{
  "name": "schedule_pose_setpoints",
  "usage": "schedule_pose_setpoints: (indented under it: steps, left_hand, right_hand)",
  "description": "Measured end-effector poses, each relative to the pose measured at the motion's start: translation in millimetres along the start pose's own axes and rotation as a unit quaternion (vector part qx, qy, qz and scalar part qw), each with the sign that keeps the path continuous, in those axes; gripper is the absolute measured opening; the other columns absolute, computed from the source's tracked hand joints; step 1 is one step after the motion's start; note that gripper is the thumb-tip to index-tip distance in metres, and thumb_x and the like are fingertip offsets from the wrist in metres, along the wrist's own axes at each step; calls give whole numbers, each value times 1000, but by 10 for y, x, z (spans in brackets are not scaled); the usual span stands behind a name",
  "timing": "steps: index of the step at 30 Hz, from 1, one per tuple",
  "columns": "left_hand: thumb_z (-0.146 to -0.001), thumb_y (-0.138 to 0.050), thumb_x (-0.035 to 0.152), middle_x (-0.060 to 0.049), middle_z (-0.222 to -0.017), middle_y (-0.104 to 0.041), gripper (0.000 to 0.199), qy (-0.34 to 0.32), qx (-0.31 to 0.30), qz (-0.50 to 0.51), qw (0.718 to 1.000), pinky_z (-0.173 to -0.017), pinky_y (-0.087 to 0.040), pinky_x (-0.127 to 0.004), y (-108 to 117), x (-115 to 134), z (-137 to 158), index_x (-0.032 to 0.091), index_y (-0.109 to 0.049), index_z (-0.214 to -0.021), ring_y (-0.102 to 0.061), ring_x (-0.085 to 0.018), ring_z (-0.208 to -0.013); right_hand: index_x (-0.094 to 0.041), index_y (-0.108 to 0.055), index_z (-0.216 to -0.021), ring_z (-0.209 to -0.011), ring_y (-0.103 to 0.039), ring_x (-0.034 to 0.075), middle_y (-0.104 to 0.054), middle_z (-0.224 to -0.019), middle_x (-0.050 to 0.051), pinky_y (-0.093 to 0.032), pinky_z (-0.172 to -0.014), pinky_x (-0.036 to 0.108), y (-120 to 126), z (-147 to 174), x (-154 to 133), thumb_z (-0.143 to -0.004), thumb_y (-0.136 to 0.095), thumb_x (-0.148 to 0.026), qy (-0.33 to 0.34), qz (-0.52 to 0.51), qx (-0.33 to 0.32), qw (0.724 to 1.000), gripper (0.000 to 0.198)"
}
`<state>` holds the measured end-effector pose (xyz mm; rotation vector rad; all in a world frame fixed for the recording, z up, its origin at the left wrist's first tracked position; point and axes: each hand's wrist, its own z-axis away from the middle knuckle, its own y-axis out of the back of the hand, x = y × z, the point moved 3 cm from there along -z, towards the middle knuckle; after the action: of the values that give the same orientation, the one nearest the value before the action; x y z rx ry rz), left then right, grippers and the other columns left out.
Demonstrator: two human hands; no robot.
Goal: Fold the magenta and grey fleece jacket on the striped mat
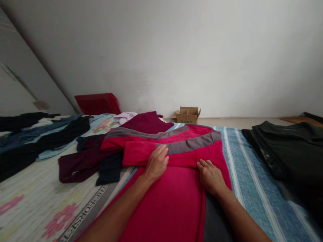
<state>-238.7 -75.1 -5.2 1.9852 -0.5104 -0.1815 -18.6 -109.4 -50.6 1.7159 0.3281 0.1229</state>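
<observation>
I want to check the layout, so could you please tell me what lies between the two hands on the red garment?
In the head view, only bare red garment lies between the left hand and right hand.

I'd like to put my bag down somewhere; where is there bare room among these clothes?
Bare: the blue striped sheet between the red fleece and the dark garment, and the floral sheet at near left. Crowded: the clothes heap left of both hands.

The red sweater [176, 188] looks like soft, matt fleece with grey bands, lying on a striped woven blue blanket [252, 174] near a plain brown cardboard box [188, 115].
</observation>
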Motion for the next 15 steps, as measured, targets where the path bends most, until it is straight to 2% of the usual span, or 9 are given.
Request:
schedule_pose_setpoints:
  steps: [1, 3, 5, 6, 11, 13, 15]
  left_hand:
    - [-85, -41, 19, -16, -127, -56, 36, 64, 24, -55, 996, -106, -36, -36, 145, -216, 27, 8, -55, -115, -47, -24, -123]
    - [-81, -43, 20, -26, -117, -57, 39, 143, 48, -100, 984, -100, -37, -48, 393, -588, 105, -1, -55, -112, -51, -34, -115]
    - [-80, -45, 28, -24, -110, -61, 44, 257, 19, -161, 953, -92, -43, -47, 547, -903, 197, 1, -55, -113, -56, -36, -107]
    - [-80, -46, 33, -24, -110, -61, 47, 292, -4, -161, 943, -88, -45, -46, 583, -1017, 229, 2, -54, -115, -57, -36, -105]
    - [-77, -53, 47, -27, -113, -61, 57, 433, -88, -57, 895, -81, -47, -38, 568, -1331, 221, 1, -57, -110, -59, -36, -104]
    - [-73, -56, 50, -31, -111, -60, 58, 475, -80, -37, 876, -78, -48, -40, 552, -1398, 186, 0, -59, -103, -60, -39, -103]
    - [-68, -62, 49, -33, -105, -62, 57, 490, -37, -8, 871, -73, -49, -43, 537, -1437, 160, 0, -61, -96, -61, -42, -98]
  right_hand:
    - [-14, -59, -119, -105, -52, 24, -55, -126, 12, -42, -87, 32, -5, 1, 1, -86, -34, -7, -1, -1, 1, 1000, 42]
    - [-13, -60, -117, -105, -51, 24, -55, -126, 12, -41, -87, 32, -10, 0, -3, -87, -34, -8, -3, -5, 3, 1000, 41]
    - [-13, -61, -115, -105, -51, 24, -56, -124, 12, -40, -87, 31, -8, -5, -11, -87, -35, -8, 0, -8, 7, 1000, 39]
    - [-13, -61, -115, -105, -50, 24, -57, -123, 12, -40, -87, 31, -6, -9, -15, -87, -35, -9, 2, -10, 9, 1000, 38]
    - [-15, -62, -110, -101, -49, 23, -60, -114, 11, -39, -84, 30, -3, -27, -14, -86, -39, -10, 2, -15, 8, 1000, 33]
    - [-15, -63, -107, -99, -49, 23, -60, -110, 10, -38, -83, 30, -5, -25, -9, -86, -40, -10, 3, -18, 10, 1000, 31]
    - [-16, -63, -106, -98, -49, 22, -60, -109, 10, -37, -83, 29, -11, -23, -6, -86, -39, -10, 3, -21, 14, 1000, 31]
